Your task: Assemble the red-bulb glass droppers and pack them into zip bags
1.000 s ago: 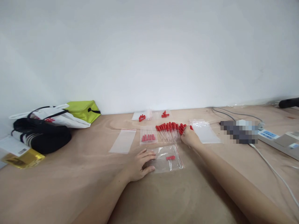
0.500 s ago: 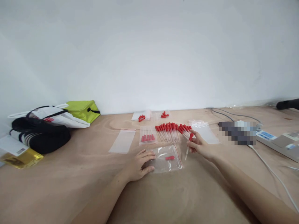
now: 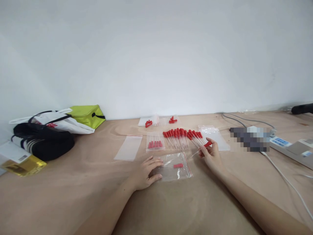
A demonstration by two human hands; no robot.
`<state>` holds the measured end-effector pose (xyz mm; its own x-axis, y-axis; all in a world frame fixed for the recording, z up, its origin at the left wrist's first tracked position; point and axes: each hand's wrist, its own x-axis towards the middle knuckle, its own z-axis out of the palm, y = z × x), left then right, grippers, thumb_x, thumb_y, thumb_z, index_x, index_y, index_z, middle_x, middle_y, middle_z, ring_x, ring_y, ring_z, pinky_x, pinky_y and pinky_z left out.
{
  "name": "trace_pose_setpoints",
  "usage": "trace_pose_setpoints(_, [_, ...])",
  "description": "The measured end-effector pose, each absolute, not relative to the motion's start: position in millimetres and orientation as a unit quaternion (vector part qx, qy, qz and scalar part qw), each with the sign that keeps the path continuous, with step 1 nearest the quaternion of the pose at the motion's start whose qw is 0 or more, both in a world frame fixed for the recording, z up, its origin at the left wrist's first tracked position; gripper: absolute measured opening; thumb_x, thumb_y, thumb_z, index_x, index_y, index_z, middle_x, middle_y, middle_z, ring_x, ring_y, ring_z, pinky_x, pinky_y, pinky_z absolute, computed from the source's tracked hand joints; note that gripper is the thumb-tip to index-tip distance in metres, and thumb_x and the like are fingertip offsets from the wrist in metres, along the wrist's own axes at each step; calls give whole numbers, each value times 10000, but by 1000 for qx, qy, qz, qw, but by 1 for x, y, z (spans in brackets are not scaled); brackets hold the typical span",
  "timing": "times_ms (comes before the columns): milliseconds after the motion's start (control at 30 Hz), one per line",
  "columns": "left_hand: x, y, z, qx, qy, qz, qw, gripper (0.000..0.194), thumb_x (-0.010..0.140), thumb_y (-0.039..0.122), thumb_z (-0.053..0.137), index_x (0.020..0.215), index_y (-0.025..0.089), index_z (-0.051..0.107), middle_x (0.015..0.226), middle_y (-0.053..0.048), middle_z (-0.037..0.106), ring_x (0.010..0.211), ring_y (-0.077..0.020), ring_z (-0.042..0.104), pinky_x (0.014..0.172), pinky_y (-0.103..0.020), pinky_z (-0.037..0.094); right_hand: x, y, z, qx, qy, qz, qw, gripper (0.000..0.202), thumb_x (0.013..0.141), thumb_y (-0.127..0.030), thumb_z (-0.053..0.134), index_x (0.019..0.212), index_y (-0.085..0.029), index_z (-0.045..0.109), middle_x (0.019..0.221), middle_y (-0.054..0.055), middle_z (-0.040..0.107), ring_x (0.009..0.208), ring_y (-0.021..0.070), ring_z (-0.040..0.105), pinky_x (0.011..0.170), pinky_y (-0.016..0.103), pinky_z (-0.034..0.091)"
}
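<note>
My left hand [image 3: 148,173] lies with fingers spread on the left end of a clear zip bag [image 3: 167,174]. Inside that bag is one dropper with a red bulb [image 3: 178,165]. Just right of the bag's mouth, my right hand [image 3: 210,155] pinches a glass dropper [image 3: 207,144] by its red bulb, the thin tip slanting down-left toward the bag. Behind, a row of red-bulbed droppers [image 3: 179,135] fans out on the table, with a smaller group [image 3: 194,134] beside it. A filled zip bag [image 3: 156,149] holding several droppers lies left of the row.
An unfilled zip bag [image 3: 128,148] lies left and a stack of bags [image 3: 216,140] right. Loose red bulbs [image 3: 148,123] lie on bags by the wall. A black bag [image 3: 46,142] and a green bag [image 3: 86,116] stand left; a power strip [image 3: 290,150] and cables lie right.
My right hand has shifted slightly right and turned the dropper from nearly upright to a flatter slant, its tip now pointing left at the bag's mouth. My left hand stays put.
</note>
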<state>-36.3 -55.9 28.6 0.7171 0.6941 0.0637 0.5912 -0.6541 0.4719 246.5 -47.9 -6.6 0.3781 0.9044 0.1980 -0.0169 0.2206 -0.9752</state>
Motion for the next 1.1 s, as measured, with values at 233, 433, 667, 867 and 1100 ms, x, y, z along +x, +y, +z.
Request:
trace_pose_setpoints(233, [-36, -56, 28, 899, 364, 121, 211, 396, 820, 341, 506, 1197, 239, 446, 1252, -26, 503, 1203, -195, 393, 1066, -420, 208, 229, -54, -5, -476, -391, 458, 641, 540, 645, -525, 610, 1033, -246, 359, 653, -40, 578, 548, 126, 559, 550, 280, 471])
trace_pose_setpoints(433, [-38, -58, 28, 884, 404, 103, 210, 459, 818, 381, 490, 1245, 245, 391, 1302, -29, 449, 1248, -246, 311, 1035, -451, 260, 218, -64, 0, -440, -413, 555, 572, 407, 613, -486, 657, 854, -209, 481, 712, -21, 581, 589, 102, 557, 606, 269, 471])
trace_pose_setpoints(667, [-38, -57, 27, 892, 382, 121, 209, 452, 818, 358, 493, 1246, 279, 371, 1281, -9, 469, 1219, -228, 357, 1046, -446, 235, 214, -60, -6, -498, -481, 485, 535, 364, 552, -406, 706, 749, -195, 483, 637, -50, 534, 427, 60, 437, 381, 194, 357])
trace_pose_setpoints(867, [-37, -57, 26, 893, 372, 135, 214, 400, 817, 348, 503, 1191, 261, 393, 1226, -17, 513, 1173, -207, 419, 1056, -431, 220, 210, -58, -17, -495, -565, 465, 468, 245, 645, -406, 633, 683, -183, 541, 638, 3, 609, 496, 112, 510, 410, 211, 374])
trace_pose_setpoints(1100, [-37, -56, 26, 897, 356, 142, 222, 336, 817, 317, 513, 1134, 248, 425, 1202, -15, 529, 1154, -187, 439, 1066, -408, 206, 236, -39, -6, -581, -655, 261, 406, 156, 723, -306, 505, 678, -194, 604, 669, 16, 617, 532, 138, 513, 523, 268, 400])
